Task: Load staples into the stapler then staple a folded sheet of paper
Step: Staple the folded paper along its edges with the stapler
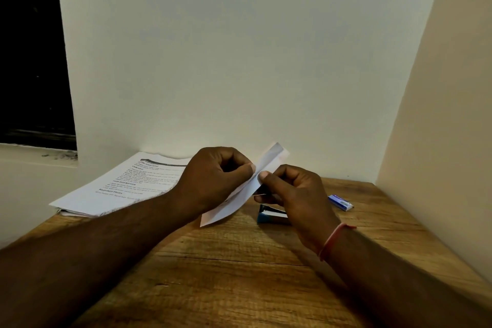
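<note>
**Stage of work: sheet folded, stapling not yet done.** You held the folded sheet raised above the table, slanting from low left to high right, with both hands on it. The thumb and curled fingers of your left hand were clamped on one side of the fold. Your right hand pinched the other side, thumb tip pressed on the paper and the other fingers curled beneath.

The stapler lay on the table just below and behind your right hand, partly hidden by it and touched by neither hand. The box of staples lay apart to its right. A stack of printed pages lay at the far left.

No staple showed in the sheet. The fold appeared made, or was being pressed sharper. Whether the stapler had been loaded could not be told from this view. What remained was, at least, picking up the stapler and driving a staple through the fold.
</note>
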The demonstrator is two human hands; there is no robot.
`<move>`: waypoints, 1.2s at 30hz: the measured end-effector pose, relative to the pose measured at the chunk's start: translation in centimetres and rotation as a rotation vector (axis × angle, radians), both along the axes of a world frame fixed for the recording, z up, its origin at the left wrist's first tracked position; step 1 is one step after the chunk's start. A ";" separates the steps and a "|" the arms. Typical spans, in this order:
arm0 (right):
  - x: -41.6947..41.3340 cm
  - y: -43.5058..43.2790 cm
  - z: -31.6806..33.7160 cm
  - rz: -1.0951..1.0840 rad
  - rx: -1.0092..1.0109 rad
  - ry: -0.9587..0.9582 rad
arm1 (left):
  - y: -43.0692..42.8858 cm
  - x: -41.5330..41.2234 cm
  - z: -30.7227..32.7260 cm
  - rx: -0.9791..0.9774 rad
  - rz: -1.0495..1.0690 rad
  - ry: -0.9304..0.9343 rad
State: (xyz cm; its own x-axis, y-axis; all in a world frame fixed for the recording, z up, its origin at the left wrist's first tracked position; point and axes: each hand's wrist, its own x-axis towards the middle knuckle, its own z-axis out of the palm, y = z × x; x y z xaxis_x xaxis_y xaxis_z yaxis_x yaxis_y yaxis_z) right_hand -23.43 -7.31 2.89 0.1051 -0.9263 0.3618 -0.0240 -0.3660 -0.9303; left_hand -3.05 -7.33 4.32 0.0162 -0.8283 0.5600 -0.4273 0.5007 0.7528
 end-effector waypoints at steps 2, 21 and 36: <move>0.0 0.0 0.0 -0.008 -0.010 0.016 | -0.1 0.1 0.1 0.007 0.001 0.005; -0.3 0.4 0.3 0.044 -0.031 0.034 | 0.5 -0.7 -0.3 -0.104 -0.066 -0.083; -0.3 -0.1 0.5 0.067 0.109 -0.089 | 0.1 0.7 -0.6 -0.124 -0.073 -0.386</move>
State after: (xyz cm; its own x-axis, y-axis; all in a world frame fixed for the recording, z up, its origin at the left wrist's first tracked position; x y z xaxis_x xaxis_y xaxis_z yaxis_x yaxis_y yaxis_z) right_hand -23.72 -7.41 3.41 0.1403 -0.9525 0.2703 0.0810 -0.2610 -0.9619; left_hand -2.36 -7.27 3.76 -0.2710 -0.7456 0.6088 -0.6267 0.6167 0.4764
